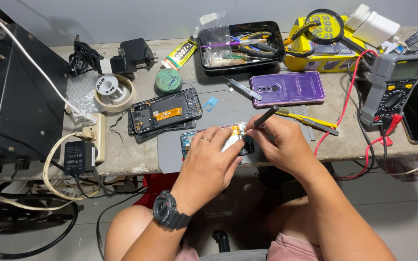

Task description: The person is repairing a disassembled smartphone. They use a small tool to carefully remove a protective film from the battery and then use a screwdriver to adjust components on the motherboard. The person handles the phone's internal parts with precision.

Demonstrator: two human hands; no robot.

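A person's left hand [208, 157] presses down on an opened phone [217, 140] lying on a grey work mat [228, 104], fingers flat across its body; the right hand [280, 142] pinches a dark pen-like tool [263, 117], its tip meeting the phone's upper edge just left of those fingers; a slip of the tip could likely tear the orange flex cable there, or nudge the board from under the steadying palm.
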